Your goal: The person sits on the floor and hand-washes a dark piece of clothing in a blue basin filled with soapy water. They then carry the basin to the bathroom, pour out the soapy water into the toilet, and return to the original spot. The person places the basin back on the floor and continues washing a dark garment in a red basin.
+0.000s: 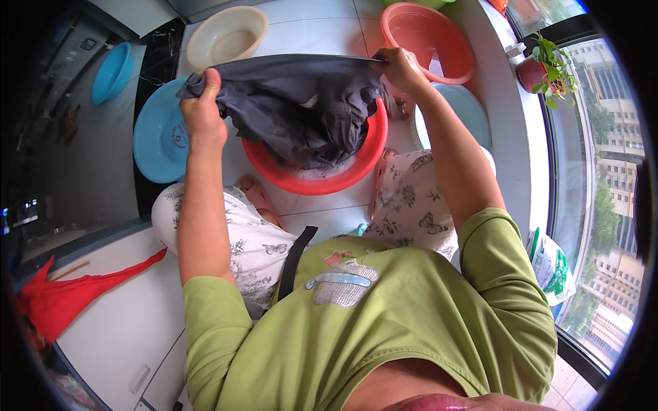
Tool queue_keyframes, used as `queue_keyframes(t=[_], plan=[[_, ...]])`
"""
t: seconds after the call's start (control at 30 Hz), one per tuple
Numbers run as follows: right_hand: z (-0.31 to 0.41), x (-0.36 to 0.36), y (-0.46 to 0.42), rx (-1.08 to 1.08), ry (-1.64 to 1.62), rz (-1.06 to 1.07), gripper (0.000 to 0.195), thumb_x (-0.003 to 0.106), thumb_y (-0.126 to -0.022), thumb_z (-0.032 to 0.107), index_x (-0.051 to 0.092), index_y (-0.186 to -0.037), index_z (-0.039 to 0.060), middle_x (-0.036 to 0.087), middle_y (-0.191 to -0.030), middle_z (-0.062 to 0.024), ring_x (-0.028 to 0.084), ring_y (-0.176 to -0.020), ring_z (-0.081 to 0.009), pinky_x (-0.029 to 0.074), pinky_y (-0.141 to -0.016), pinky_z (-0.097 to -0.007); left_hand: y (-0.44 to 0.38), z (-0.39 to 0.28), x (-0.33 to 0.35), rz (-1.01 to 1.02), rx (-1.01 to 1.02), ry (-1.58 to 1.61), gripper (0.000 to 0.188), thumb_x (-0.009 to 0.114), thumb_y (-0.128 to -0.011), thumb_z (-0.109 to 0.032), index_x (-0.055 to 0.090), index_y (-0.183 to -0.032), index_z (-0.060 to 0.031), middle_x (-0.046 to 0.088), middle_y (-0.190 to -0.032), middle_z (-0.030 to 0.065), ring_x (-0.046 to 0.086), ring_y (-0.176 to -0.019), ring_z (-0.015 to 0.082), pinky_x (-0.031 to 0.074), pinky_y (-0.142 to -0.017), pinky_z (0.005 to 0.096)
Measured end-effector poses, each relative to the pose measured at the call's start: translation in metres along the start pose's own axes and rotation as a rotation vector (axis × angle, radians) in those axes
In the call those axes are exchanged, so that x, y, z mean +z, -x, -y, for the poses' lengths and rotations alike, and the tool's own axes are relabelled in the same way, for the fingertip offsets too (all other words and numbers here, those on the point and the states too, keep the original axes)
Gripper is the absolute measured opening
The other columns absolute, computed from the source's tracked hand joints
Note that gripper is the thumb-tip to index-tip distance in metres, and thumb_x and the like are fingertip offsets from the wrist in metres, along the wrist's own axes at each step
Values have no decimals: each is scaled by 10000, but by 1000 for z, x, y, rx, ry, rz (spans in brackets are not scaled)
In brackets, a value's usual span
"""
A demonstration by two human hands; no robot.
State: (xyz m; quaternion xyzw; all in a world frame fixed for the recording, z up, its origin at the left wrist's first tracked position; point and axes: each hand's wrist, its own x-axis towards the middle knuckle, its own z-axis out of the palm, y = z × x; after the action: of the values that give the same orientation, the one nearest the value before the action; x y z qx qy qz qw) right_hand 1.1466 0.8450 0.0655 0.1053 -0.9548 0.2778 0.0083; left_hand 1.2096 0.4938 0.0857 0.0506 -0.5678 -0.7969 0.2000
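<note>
A dark grey wet-looking garment (303, 103) is stretched between my two hands by its upper edge. My left hand (204, 105) grips the left corner, with the thumb on top of the cloth. At the opposite corner, my right hand (402, 69) pinches the edge and looks wet. Below, the bunched lower part of the garment hangs into a red plastic basin (318, 187) on the floor. Soapy, foamy water (329, 170) shows along the basin's near side. The cloth hides the basin's far side.
A blue basin (159, 133) stands at left, a cream basin (229, 38) at far left. On the right are a coral basin (426, 38) and a pale blue basin (462, 113). A potted plant (540, 72) sits by the window. Red cloth (77, 298) hangs at lower left.
</note>
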Motion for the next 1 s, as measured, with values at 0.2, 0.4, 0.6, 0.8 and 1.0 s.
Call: queue_keyframes(t=[0.2,0.4,0.6,0.8,1.0], plan=[[-17,-6,-3,227,-491,108,323,665,-900,248,658,-1017,-52,686,-900,-48,646,-829,-179,488,-756,-302,-13,6,-11,-59,-64,6,185,641,-940,-186,633,-996,-10,608,-944,-22,540,-885,77,437,-819,252],[6,-2,-4,178,-1351,60,236,604,-939,238,624,-1013,15,651,-908,-48,609,-806,-164,473,-734,-278,-21,13,-13,247,-99,-148,352,713,-887,-272,571,-1074,-9,582,-969,31,538,-947,125,448,-838,283],[21,3,-10,114,-1047,168,528,725,-833,404,567,-1197,56,599,-1150,-119,577,-1057,-223,459,-920,-326,3,6,12,423,490,-1229,694,879,-637,-290,534,-1177,-24,599,-1089,220,577,-1013,390,469,-883,411],[64,7,5,-244,147,355,627,826,-685,262,585,-1254,158,682,-916,-193,661,-912,-338,499,-898,-387,-9,11,5,192,187,-1160,404,802,-749,-355,655,-853,7,672,-821,164,641,-784,349,503,-700,393],[40,24,-4,-80,-758,234,312,635,-898,114,622,-1209,89,682,-969,-37,636,-904,-143,492,-859,-280,-15,20,-3,159,34,-686,381,642,-920,-375,672,-893,4,684,-820,81,611,-746,174,480,-708,305]])
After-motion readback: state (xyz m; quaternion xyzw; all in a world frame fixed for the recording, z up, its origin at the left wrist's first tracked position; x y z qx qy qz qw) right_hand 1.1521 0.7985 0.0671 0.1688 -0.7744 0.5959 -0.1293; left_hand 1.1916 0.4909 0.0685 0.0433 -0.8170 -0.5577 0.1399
